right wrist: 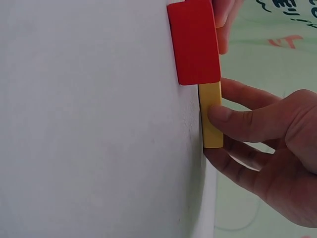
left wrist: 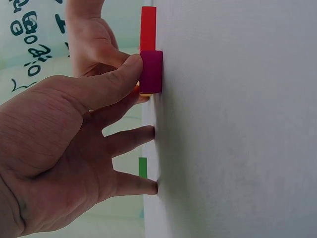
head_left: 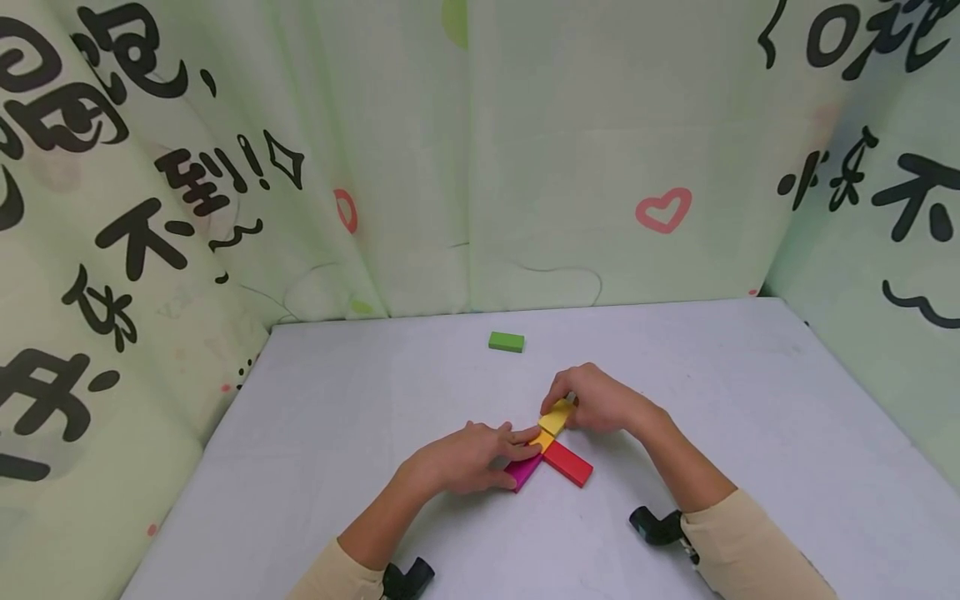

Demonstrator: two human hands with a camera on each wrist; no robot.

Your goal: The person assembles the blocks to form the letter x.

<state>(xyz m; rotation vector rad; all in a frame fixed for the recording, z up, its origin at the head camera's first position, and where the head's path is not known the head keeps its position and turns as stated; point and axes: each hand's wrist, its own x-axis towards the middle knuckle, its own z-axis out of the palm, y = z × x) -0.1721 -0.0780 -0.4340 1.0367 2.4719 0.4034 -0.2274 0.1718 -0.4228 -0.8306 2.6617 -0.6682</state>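
On the white table four wooden-looking blocks meet in a branching shape: a yellow block (head_left: 556,416), an orange block (head_left: 542,441), a purple block (head_left: 526,472) and a red block (head_left: 568,463). My right hand (head_left: 604,400) pinches the yellow block between thumb and fingers; the right wrist view shows the thumb on its near side. With the thumb on the purple block and fingertips reaching over the orange one, my left hand (head_left: 471,458) holds that pair together. Its other fingertips rest on the table in the left wrist view. The orange block is partly hidden by fingers.
A green block (head_left: 506,342) lies alone near the table's back edge. Pale green curtains (head_left: 555,167) with black writing surround the white table (head_left: 337,392) at the back and sides. Black wrist cameras (head_left: 656,527) sit at both sleeves.
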